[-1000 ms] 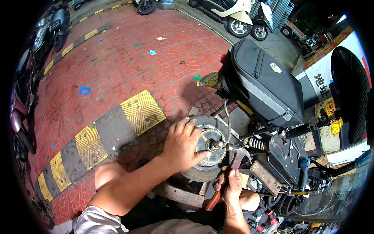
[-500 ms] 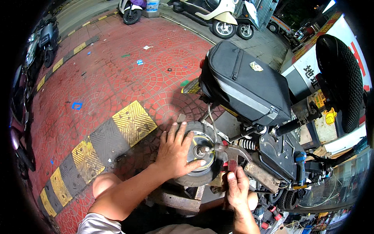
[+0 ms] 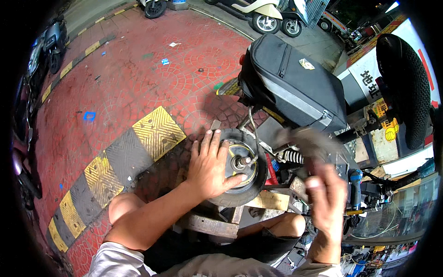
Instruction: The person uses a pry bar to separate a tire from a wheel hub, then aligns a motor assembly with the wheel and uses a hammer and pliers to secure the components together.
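Observation:
My left hand (image 3: 207, 168) lies on the side of a small black-tyred wheel (image 3: 230, 201), fingers stretched and spread, thumb over the hub. A metal axle (image 3: 243, 161) sticks up from the hub's centre. My right hand (image 3: 328, 198) is raised to the right of the wheel, closed round a hammer (image 3: 318, 144). Both hammer and hand are smeared by motion, and the handle is mostly hidden. The wheel lies flat on a worn wooden support (image 3: 210, 226), beside the rear of a scooter with a coil spring (image 3: 293, 157) and a cable running to the hub.
A black bag (image 3: 295, 83) sits on the scooter, with a dark saddle (image 3: 404, 92) beyond it. A yellow-and-black ramp strip (image 3: 129, 157) crosses the red paving at left. Parked scooters (image 3: 265, 23) stand at the back. Tools lie at lower right, near a blue-handled tool (image 3: 356, 187).
My right hand has lifted the hammer up and right, away from the axle. The left hand keeps its place on the wheel. The view has shifted slightly.

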A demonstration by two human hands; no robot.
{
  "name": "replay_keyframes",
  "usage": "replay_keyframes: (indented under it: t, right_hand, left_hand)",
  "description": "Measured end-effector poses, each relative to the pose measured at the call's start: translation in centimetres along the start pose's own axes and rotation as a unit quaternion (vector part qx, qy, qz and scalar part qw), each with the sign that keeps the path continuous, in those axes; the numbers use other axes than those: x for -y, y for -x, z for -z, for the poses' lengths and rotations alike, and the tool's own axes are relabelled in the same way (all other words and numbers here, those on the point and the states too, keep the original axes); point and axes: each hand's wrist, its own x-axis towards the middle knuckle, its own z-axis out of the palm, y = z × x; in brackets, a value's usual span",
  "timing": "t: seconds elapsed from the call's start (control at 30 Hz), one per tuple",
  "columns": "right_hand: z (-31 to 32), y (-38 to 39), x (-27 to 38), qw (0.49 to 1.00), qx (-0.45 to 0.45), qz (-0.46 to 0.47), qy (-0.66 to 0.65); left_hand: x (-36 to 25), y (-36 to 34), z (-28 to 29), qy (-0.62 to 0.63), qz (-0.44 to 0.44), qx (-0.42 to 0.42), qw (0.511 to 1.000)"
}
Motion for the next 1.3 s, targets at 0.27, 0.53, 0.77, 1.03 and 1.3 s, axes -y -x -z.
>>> replay_keyframes:
  t: [0.27, 0.53, 0.77, 1.03, 1.3]
  right_hand:
    - [-2.4, 1.6, -4.0, 0.964, 0.006, 0.096, 0.249]
    - [1.2, 0.1, 1.5, 0.996, -0.037, 0.000, -0.076]
    - [-3.3, 0.3, -1.4, 0.954, 0.206, -0.045, 0.212]
    - [0.7, -0.4, 1.3, 0.995, -0.062, -0.048, -0.063]
    - [-0.7, -1.2, -0.8, 0.947, 0.179, -0.008, 0.265]
  left_hand:
    - [-0.7, -0.2, -0.1, -0.008, 0.001, 0.004, 1.000]
    - [-0.1, 0.5, -0.2, -0.025, 0.016, 0.003, 1.000]
    - [-0.6, 0.6, -0.6, -0.036, 0.012, 0.012, 0.999]
    - [-0.7, 0.5, -0.3, -0.017, 0.040, 0.054, 0.998]
    - [-0.4, 0.7, -0.2, -0.046, 0.036, 0.057, 0.997]
